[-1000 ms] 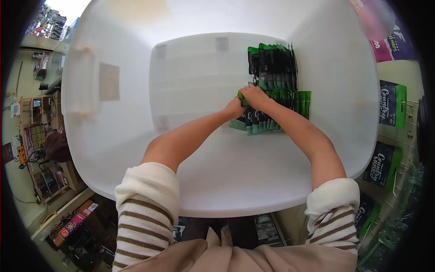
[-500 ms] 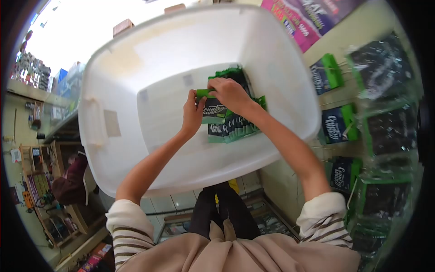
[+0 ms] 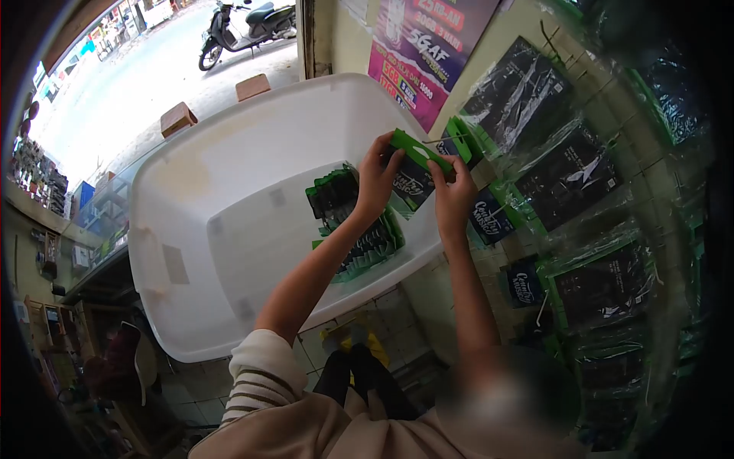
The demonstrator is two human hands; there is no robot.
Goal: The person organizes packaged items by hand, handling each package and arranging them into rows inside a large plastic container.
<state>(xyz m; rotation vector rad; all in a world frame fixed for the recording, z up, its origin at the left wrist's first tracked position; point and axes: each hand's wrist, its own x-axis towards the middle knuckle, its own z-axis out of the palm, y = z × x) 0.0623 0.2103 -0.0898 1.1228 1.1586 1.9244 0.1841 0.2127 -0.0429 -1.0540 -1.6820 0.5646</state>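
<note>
A dark packet with a green header and the words "Country Music" (image 3: 413,182) is stretched between my two hands above the right edge of the white plastic tub (image 3: 252,130). My left hand (image 3: 375,174) pinches the left end of the green header. My right hand (image 3: 454,197) pinches its right end, beside the hang hole. Just beyond my right fingers, similar packets (image 3: 462,145) hang on a thin metal hook on the wall. Below my left wrist, a pile of the same packets (image 3: 334,195) lies in the tub, partly hidden by my forearm.
More packets (image 3: 493,216) and large plastic-wrapped dark bags (image 3: 569,180) hang on the right wall. Purple and pink posters (image 3: 428,53) are fixed above the tub. A motor scooter (image 3: 248,32) stands outside. Bricks (image 3: 177,120) sit behind the tub, and a glass case (image 3: 99,229) is at left.
Both hands have lifted one packet from over the pile and carried it right and up toward the wall hooks. My view has turned toward the right wall.
</note>
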